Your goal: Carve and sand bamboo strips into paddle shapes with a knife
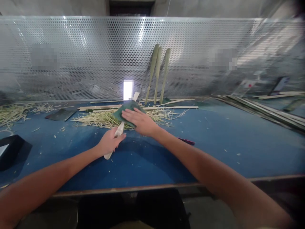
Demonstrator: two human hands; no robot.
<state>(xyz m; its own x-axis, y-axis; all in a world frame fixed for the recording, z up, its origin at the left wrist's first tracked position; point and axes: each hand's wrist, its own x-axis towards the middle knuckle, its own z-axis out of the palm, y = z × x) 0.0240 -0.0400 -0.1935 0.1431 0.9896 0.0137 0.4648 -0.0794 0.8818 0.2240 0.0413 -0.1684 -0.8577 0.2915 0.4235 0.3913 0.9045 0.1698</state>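
A pale, narrow bamboo stick (120,128) runs slantwise over the blue table, its lower end nearest me. My left hand (111,141) is closed around its lower part, with the thumb along the top. Over the stick's upper half lies a dark green sheet of sandpaper (118,113). My right hand (140,121) holds this sandpaper against the stick, fingers stretched across it and the thumb hidden. The stick's pale tip (136,96) sticks out beyond the sheet. Behind both hands is a heap of thin bamboo shavings (95,119).
Three green bamboo pieces (157,74) lean on the perforated metal screen (95,47). Long strips (267,111) lie at right, near a phone (280,85). Another dark sheet (60,114) and a black box (14,151) are at left. A dark red object (187,141) lies by my right forearm.
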